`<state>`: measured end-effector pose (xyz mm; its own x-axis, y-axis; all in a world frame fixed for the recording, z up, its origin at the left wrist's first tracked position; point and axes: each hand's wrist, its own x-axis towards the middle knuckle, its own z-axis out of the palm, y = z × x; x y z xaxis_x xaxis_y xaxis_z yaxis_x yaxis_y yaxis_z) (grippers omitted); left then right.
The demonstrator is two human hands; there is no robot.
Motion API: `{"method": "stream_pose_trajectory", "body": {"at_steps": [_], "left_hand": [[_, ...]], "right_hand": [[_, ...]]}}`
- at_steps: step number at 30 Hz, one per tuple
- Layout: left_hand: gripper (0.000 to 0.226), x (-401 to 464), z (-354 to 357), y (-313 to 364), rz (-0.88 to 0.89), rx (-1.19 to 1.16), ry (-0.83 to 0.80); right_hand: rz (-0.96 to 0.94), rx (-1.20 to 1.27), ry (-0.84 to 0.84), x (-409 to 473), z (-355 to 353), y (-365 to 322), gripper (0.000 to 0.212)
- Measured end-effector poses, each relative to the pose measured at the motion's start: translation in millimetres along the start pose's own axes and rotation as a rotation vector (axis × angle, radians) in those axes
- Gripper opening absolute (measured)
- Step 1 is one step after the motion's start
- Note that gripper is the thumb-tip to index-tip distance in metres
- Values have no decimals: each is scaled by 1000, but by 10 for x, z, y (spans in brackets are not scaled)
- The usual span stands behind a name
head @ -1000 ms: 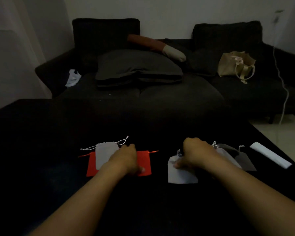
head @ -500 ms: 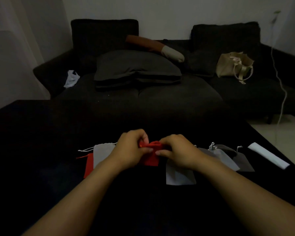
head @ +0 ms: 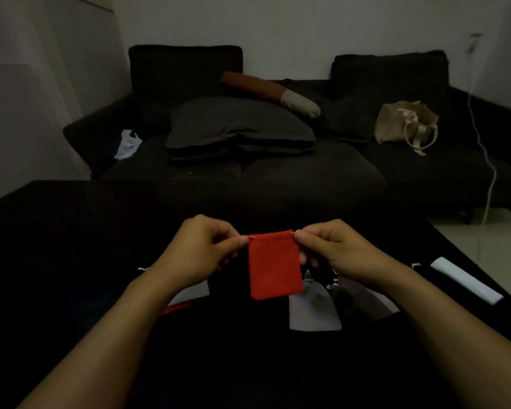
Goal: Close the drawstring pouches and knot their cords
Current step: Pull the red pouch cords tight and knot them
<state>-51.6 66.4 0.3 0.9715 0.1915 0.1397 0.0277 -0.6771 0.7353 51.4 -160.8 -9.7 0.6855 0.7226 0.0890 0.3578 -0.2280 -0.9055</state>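
Risk of an uneven pull as both hands pinch the top corners of the red pouch point(head: 273, 265), held above the dark table point(head: 71, 246).

At 9 o'clock of the pouch the left hand point(head: 202, 249) pinches the cord end at the top corner between thumb and forefinger; at 3 o'clock the right hand point(head: 335, 250) pinches the opposite corner the same way. The mouth looks flat and ungathered, so I judge the closing pull is only beginning. If one side is tugged harder, the cord may slide through its channel and leave too short an end to knot; the thin cord could also slip from a fingertip pinch. Below the hands, a light pouch point(head: 194, 292) lies at 7 o'clock, a grey pouch point(head: 313, 309) at 5 o'clock with a darker pouch point(head: 363, 301) beside it; a dropped pouch could snag their loose cords.
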Motion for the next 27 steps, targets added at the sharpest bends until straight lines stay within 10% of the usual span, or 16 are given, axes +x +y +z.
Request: {"method": "stream_pose_trajectory", "body": {"at_steps": [12,18,27], "left_hand": [[39,107,-75,7,-281,-740,331],[57,10,107,266,-170,-1267,-51],[30,-60,311,310,38,-873,34]], "right_hand": [[63,518,267,51,-27,-69,34],[110,1135,93,19,151,-176,44],[158,1243,88,73,371,-233,26]]}}
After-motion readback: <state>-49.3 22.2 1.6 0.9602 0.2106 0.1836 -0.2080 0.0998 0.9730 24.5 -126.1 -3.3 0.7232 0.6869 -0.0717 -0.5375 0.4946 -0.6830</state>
